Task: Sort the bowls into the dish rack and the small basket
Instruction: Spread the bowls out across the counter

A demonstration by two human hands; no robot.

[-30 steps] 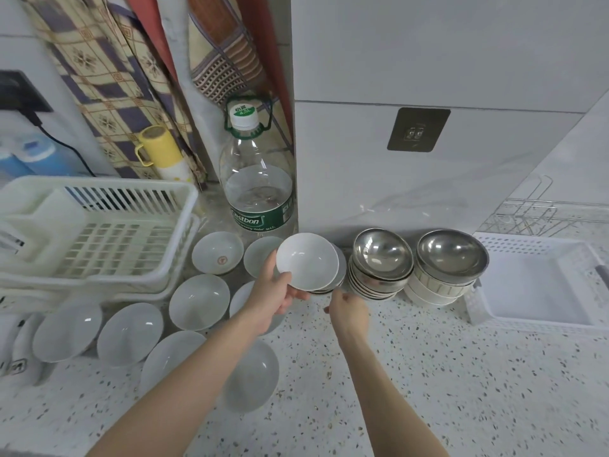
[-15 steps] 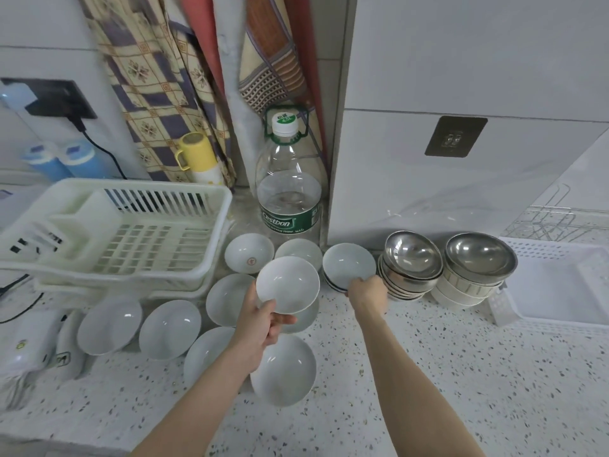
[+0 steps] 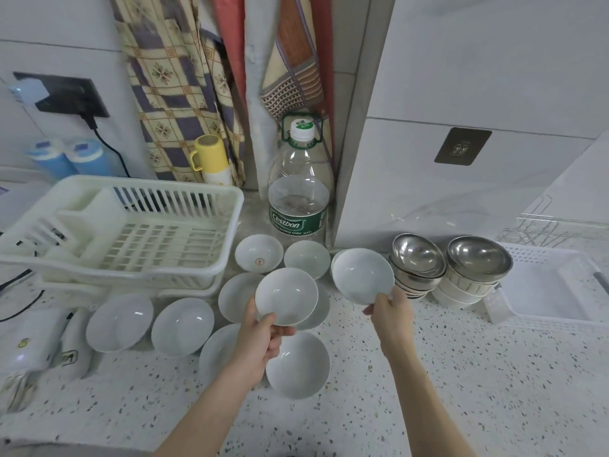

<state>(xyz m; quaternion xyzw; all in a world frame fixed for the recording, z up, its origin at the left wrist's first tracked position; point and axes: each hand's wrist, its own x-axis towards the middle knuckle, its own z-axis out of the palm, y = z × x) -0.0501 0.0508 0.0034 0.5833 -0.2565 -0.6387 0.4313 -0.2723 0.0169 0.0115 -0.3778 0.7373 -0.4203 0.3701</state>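
Note:
My left hand (image 3: 260,338) holds a white bowl (image 3: 286,295) by its near rim, tilted, above several white bowls (image 3: 183,326) spread on the counter. My right hand (image 3: 392,313) grips a second white bowl (image 3: 362,275) by its lower rim, lifted just left of two stacks of steel bowls (image 3: 418,258). The white dish rack (image 3: 131,232) stands empty at the left. The small white basket (image 3: 557,285) lies empty at the far right.
A large water bottle (image 3: 298,206) stands behind the bowls against a wall corner. A yellow mug (image 3: 211,159) and hanging cloths are behind the rack. White devices with cables (image 3: 36,341) sit at the left edge. A wire rack (image 3: 553,229) is behind the basket.
My right hand has taken a white bowl off the stack next to the steel bowls and lifted it. My left hand has kept its bowl and drifted slightly down and left.

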